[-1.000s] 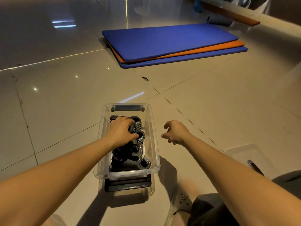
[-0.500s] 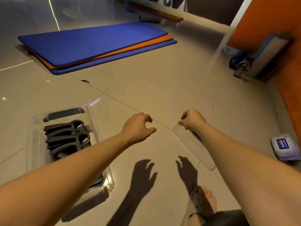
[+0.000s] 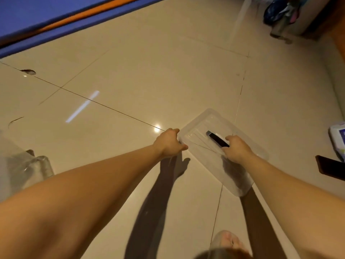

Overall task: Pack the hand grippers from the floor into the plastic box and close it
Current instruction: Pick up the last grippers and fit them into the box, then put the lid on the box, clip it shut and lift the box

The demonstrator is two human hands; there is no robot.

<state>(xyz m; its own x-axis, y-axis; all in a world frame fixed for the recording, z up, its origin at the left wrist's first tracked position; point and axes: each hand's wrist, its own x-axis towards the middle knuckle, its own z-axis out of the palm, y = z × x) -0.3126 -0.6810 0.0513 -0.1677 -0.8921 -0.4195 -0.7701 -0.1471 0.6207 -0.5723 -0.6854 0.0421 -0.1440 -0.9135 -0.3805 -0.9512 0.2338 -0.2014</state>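
Note:
The clear plastic lid with a dark handle strip lies on the tiled floor right of centre. My left hand grips the lid's left edge, thumb over the rim. My right hand holds the lid at its middle, fingers curled at the near end of the dark strip. Only a corner of the clear plastic box shows at the left edge, and the hand grippers inside it are out of view.
Blue and orange exercise mats lie at the far left. A white packet and a dark flat object sit at the right edge. Bags stand at the far right. My foot is below.
My view swung right, away from the box. Both hands left the box area, reached the lid on the floor and took hold of it.

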